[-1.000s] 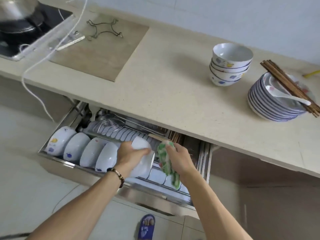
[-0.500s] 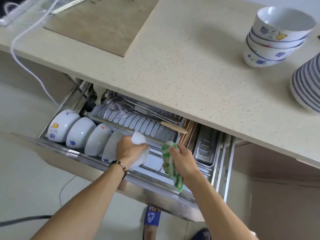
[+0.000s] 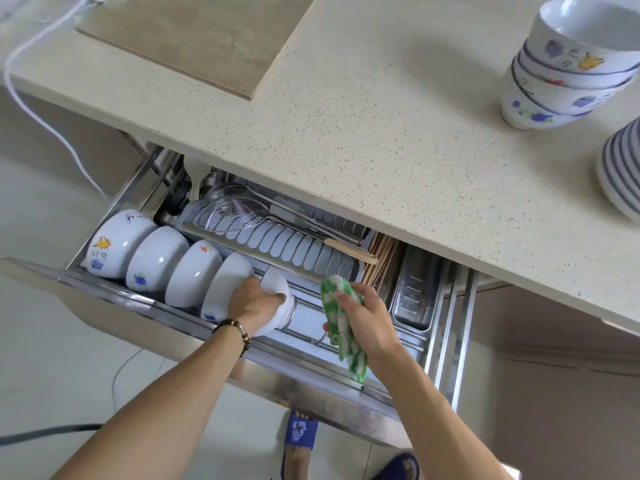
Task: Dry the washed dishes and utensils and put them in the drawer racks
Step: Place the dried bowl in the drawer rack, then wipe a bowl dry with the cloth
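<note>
Left hand (image 3: 254, 301) gripped a white bowl (image 3: 277, 301), fingers curled over its base, holding it on its side in the front rack of the open drawer (image 3: 304, 386). That bowl sat at the right end of a row, touching the fourth racked bowl (image 3: 227, 285). Four bowls already stood on edge to its left: first (image 3: 116, 245), second (image 3: 156, 258), third (image 3: 192, 271), then the fourth. A beaded bracelet (image 3: 235, 329) was on the left wrist.

Right hand (image 3: 367, 315) clenched a green-and-white cloth (image 3: 341, 327), bunched in the fingers, its tail hanging down over the drawer front. Hand hovered just right of the held bowl, not touching it.

Behind the bowl row: a slotted plate rack (image 3: 294, 249), no plates seen in it. Wire skimmer (image 3: 232, 214) and other long utensils lay across the back section. Chopsticks (image 3: 379, 261) sat in a narrow slot to the right, next to a steel tray (image 3: 414, 289).

On the countertop (image 3: 346, 133): a stack of bowls (image 3: 561, 74) at upper right, with a stack of blue-striped plates (image 3: 621, 168) near it at the right edge, partly out of view. A tan board (image 3: 197, 32) lay at upper left; a white cable (image 3: 41, 98) hung off the counter's left side.

Below the drawer, a foot in a blue slipper (image 3: 299, 436) was on the floor.
</note>
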A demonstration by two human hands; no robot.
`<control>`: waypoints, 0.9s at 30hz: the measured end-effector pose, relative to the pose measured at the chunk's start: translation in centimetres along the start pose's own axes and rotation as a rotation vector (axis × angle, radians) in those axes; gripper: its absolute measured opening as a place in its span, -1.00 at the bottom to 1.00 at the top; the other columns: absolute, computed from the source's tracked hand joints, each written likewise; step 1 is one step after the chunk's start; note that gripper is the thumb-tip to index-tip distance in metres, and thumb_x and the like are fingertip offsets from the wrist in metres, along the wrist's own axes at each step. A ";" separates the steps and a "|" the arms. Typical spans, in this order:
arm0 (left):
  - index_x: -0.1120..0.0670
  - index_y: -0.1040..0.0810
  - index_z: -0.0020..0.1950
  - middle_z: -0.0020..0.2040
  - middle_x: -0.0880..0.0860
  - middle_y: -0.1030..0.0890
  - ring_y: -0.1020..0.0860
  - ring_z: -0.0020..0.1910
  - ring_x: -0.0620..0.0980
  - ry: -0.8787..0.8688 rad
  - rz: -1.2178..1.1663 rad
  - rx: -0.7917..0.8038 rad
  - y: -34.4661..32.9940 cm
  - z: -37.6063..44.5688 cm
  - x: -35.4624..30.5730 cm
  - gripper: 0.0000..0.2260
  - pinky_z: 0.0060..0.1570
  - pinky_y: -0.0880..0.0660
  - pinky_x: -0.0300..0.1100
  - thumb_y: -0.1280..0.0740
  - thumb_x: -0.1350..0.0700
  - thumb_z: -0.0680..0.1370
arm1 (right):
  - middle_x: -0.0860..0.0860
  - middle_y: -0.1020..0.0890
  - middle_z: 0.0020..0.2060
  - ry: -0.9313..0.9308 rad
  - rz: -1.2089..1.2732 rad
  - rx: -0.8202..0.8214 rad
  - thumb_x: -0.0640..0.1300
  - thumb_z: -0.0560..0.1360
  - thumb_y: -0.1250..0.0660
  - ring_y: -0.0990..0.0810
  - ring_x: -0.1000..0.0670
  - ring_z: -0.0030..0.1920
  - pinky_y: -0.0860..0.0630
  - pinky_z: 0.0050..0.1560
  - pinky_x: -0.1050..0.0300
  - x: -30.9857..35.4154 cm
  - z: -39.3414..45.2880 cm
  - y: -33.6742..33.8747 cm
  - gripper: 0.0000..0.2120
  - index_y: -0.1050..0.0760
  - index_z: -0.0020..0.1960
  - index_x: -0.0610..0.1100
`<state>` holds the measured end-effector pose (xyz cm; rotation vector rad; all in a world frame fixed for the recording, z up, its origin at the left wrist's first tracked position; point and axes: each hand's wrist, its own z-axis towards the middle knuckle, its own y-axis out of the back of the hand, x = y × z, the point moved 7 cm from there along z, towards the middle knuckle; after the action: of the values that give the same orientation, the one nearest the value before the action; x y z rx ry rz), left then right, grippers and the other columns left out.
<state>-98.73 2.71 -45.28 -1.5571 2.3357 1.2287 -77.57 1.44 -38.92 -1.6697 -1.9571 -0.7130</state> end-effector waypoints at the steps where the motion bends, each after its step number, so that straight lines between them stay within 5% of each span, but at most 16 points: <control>1: 0.23 -0.48 0.32 0.23 0.22 -0.60 -0.57 0.17 0.25 -0.004 0.028 0.010 0.1 -0.1 0.0 -0.57 0.09 -0.56 -0.01 -0.44 0.06 0.54 | -0.16 -0.63 -0.01 0.003 -0.006 0.007 -0.13 0.63 -0.31 -0.72 -0.14 -0.18 -0.66 -0.19 0.01 0.1 -0.2 0.0 -0.66 -0.30 0.36 -0.05; 5: 0.15 -0.46 0.37 0.26 0.15 -0.58 -0.54 0.22 0.20 -0.146 0.333 -0.055 1.3 -2.5 -1.9 -0.57 0.03 -0.52 -0.04 -0.39 0.00 0.56 | -0.15 -0.59 0.01 0.087 -0.141 0.051 -0.24 0.55 -0.35 -0.69 -0.07 -0.21 -0.64 -0.23 0.04 1.3 -1.4 0.4 -0.47 -0.22 0.44 -0.14; 7: 0.08 -0.38 0.46 0.36 0.08 -0.51 -0.47 0.33 0.11 -0.408 0.425 -0.095 1.7 -4.6 -4.9 -0.48 0.09 -0.49 -0.06 -0.43 0.03 0.54 | -0.11 -0.58 0.01 0.149 -0.289 0.064 -0.21 0.54 -0.39 -0.68 -0.06 -0.21 -0.66 -0.20 0.02 2.4 -2.1 1.0 -0.39 -0.17 0.48 -0.15; 10: -0.03 -0.30 0.55 0.45 -0.06 -0.42 -0.43 0.35 -0.05 -0.862 0.499 0.122 -0.1 -9.2 -10.6 -0.31 0.12 -0.45 -0.26 -0.52 0.11 0.48 | -0.04 -0.59 -0.03 0.205 -0.510 0.076 -0.23 0.51 -0.39 -0.65 -0.01 -0.22 -0.63 -0.23 0.12 4.1 -3.1 2.4 -0.18 0.03 0.60 -0.13; 13: -0.05 -0.46 0.43 0.24 -0.07 -0.58 -0.55 0.17 -0.07 -1.047 0.610 0.215 -1.8 -13.4 -15.5 -0.51 -0.01 -0.40 -0.31 -0.49 0.10 0.52 | 0.04 -0.60 -0.02 0.229 -0.631 0.065 -0.23 0.48 -0.41 -0.62 0.04 -0.13 -0.59 -0.15 0.19 6.2 -5.2 5.4 -0.03 0.20 0.63 -0.11; 15: -0.04 -0.50 0.39 0.14 -0.02 -0.62 -0.61 0.06 -0.01 -1.123 0.616 0.182 -2.2 -16.1 -18.6 -0.62 -0.09 -0.42 -0.26 -0.39 0.15 0.58 | 0.08 -0.56 0.05 0.263 -0.637 0.033 -0.16 0.45 -0.48 -0.59 0.10 -0.05 -0.53 -0.08 0.27 7.5 -7.1 8.5 0.00 0.13 0.64 -0.07; 17: -0.04 -0.48 0.41 0.13 0.03 -0.59 -0.59 -0.09 -0.02 -1.164 0.673 0.192 -3.1 -18.4 -20.9 -0.67 -0.16 -0.48 -0.25 -0.28 0.16 0.64 | 0.10 -0.54 0.06 0.300 -0.606 -0.007 -0.08 0.41 -0.54 -0.61 0.14 -0.10 -0.53 -0.21 0.31 8.4 -9.3 11.9 -0.12 -0.13 0.58 -0.03; 19: 0.06 -0.49 0.34 0.20 0.08 -0.53 -0.48 -0.26 -0.10 -1.186 0.741 0.174 -4.4 -20.9 -23.2 -0.76 -0.32 -0.43 -0.31 -0.17 0.12 0.69 | 0.08 -0.61 -0.01 0.342 -0.578 -0.101 -0.03 0.42 -0.55 -0.61 0.17 -0.24 -0.49 -0.33 0.33 8.8 -11.9 16.3 -0.45 -0.44 0.34 -0.01; 22: 0.14 -0.39 0.01 0.21 0.15 -0.46 -0.36 -0.32 -0.11 -1.199 0.763 0.174 -6.7 -24.8 -26.6 -0.80 -0.39 -0.37 -0.26 -0.06 0.07 0.71 | 0.13 -0.65 -0.31 0.427 -0.481 -0.263 -0.06 0.48 -0.51 -0.58 0.14 -0.32 -0.53 -0.29 0.20 8.8 -15.7 22.1 -0.88 -0.61 -0.04 0.10; 25: 0.08 -0.31 -0.11 0.00 0.11 -0.49 -0.48 -0.23 0.06 -1.133 0.597 0.371 -11.4 -29.3 -30.2 -0.77 -0.23 -0.44 -0.06 -0.04 0.03 0.70 | 0.13 -0.69 -0.25 0.518 -0.314 -0.487 -0.14 0.50 -0.48 -0.62 0.17 -0.22 -0.57 -0.18 0.24 7.7 -20.6 28.8 -0.83 -0.60 -0.02 0.12; 27: 0.10 -0.37 -0.03 -0.16 0.11 -0.54 -0.54 -0.28 0.08 -0.915 0.282 0.655 -15.5 -32.4 -31.5 -0.82 -0.25 -0.54 -0.03 -0.09 0.05 0.70 | 0.08 -0.68 -0.20 0.554 -0.195 -0.686 -0.15 0.50 -0.49 -0.62 0.16 -0.21 -0.50 -0.24 0.35 6.4 -23.8 33.1 -0.78 -0.53 0.07 0.04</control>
<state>-59.81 2.50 -17.55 -0.3391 1.9942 0.7963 -45.37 -5.16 -13.95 -1.3827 -1.5581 -1.8554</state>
